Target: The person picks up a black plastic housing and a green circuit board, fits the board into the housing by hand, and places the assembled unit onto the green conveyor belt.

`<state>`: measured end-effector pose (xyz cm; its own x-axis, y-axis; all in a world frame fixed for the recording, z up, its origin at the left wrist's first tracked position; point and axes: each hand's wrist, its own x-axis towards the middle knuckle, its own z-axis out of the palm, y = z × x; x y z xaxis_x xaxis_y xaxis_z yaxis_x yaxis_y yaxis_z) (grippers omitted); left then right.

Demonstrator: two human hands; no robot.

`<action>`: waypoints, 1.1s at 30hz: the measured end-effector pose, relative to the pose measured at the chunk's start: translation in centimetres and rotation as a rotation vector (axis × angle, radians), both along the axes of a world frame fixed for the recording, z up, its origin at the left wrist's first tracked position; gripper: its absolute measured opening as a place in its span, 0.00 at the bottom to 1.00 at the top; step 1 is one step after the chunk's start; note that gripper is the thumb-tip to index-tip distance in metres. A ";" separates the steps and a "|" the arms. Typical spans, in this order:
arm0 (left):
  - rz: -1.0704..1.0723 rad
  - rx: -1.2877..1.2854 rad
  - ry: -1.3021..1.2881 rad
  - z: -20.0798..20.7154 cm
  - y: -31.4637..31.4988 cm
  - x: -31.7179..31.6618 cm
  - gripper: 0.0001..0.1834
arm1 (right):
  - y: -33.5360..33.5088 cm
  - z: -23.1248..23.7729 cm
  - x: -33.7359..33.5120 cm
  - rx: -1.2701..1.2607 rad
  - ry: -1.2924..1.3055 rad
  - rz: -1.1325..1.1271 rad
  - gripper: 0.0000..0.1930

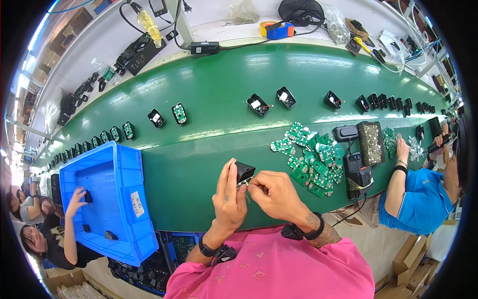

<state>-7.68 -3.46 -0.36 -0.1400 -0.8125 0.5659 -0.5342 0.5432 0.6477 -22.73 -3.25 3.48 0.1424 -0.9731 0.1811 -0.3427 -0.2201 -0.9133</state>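
Observation:
In front of my chest, my left hand (pixel 229 202) grips a small black plastic housing (pixel 245 171), fingers along its left side. Close against its lower right edge is my right hand (pixel 280 193), its thumb and fingers pinched together. Something small and pale shows between the hands, but my fingers hide most of it. A heap of green circuit boards (pixel 318 159) lies to the right of my hands. Farther back on the green bench (pixel 199 164) stand black housings with white parts inside, among them one housing (pixel 258 104) with a red wire.
A large blue crate (pixel 130 199) sits at left, with a few black pieces inside and a co-worker's hand (pixel 75 202) over it. Right of the boards are a black device (pixel 357 172) and a tray of small metal parts (pixel 371 143). Another co-worker in blue (pixel 416 199) works at right.

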 end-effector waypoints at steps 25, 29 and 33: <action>-0.403 0.884 0.615 -1.1 -1.2 2.4 0.34 | 0.4 -3.0 -0.2 0.403 -0.299 -0.116 0.09; -0.273 0.713 0.431 -2.3 -1.0 1.9 0.30 | 0.7 -4.2 1.0 0.135 -0.418 -0.058 0.07; -0.303 0.655 0.342 -2.3 -0.8 1.8 0.30 | 0.9 -4.2 0.1 0.375 -0.307 -0.087 0.08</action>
